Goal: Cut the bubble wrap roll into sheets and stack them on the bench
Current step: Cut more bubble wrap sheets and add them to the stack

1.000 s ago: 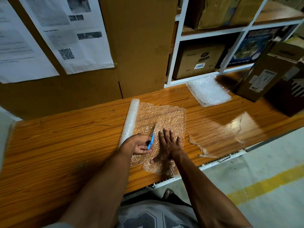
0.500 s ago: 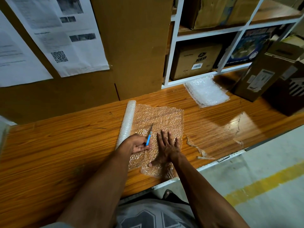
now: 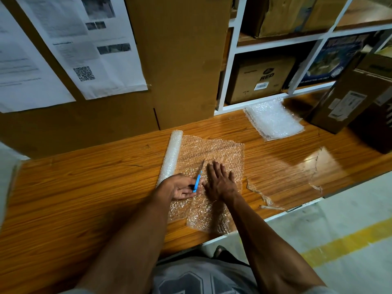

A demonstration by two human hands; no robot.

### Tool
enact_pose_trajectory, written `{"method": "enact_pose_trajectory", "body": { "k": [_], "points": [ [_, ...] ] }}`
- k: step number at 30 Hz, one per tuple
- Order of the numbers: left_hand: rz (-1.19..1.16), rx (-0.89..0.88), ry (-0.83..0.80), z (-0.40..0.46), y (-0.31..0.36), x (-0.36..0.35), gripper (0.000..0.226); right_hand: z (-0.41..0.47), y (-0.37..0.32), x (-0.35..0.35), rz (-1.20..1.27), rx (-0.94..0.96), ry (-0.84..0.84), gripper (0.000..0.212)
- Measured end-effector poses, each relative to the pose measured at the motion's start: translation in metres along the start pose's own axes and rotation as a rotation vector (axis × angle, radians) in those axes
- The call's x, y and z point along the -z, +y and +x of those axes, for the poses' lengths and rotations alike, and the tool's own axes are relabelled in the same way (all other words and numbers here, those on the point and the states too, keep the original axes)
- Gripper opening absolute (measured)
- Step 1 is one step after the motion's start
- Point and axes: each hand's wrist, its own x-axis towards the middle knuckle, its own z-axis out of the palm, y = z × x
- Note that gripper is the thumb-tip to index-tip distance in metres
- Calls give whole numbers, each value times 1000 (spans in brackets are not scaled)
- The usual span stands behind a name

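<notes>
A bubble wrap roll lies on the wooden bench, with its unrolled sheet spread flat to the right. My left hand grips a blue-handled knife whose blade points away from me into the sheet. My right hand presses flat on the sheet just right of the blade, fingers spread. The sheet's near part looks split along a line below the knife. A stack of cut sheets rests at the back right of the bench.
Cardboard boxes stand on the bench at the far right. White shelving with boxes rises behind the stack. A cardboard panel with printed papers backs the bench. Thin plastic scraps lie near the front edge.
The knife blade has advanced away from me along the sheet, and both hands have shifted slightly forward. The near cut part of the sheet has opened a little.
</notes>
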Motion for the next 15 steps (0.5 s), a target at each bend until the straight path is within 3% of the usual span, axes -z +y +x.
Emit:
{"method": "enact_pose_trajectory", "body": {
  "k": [9,15],
  "points": [
    [51,6,28,8,11,-4,34,6,1,13,-17,-2,-110,91],
    [48,4,22,16,20,-4,15,7,1,17,-1,-14,-131,101]
  ]
}}
